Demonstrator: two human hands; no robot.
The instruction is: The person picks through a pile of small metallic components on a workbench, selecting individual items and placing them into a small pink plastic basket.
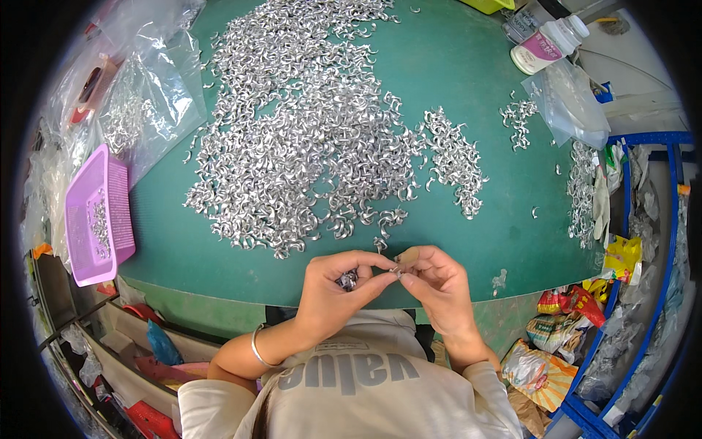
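Near the front edge of the green table, my left hand (338,284) is closed around several small curved silver metal pieces (347,279), which show in its palm. Its thumb and forefinger meet the fingertips of my right hand (437,282). Between the two pinches sits one small silver metal piece (396,270), partly hidden by the fingers. Just beyond my hands spreads a large heap of the same curved silver metal pieces (292,139). A smaller cluster (455,161) lies to its right.
A purple plastic basket (124,212) with some pieces inside stands at the left edge. Clear plastic bags (164,88) lie behind it. At the back right are a white bottle (548,45), a plastic bag (574,106) and more metal pieces (582,194). A blue rack (662,293) stands right.
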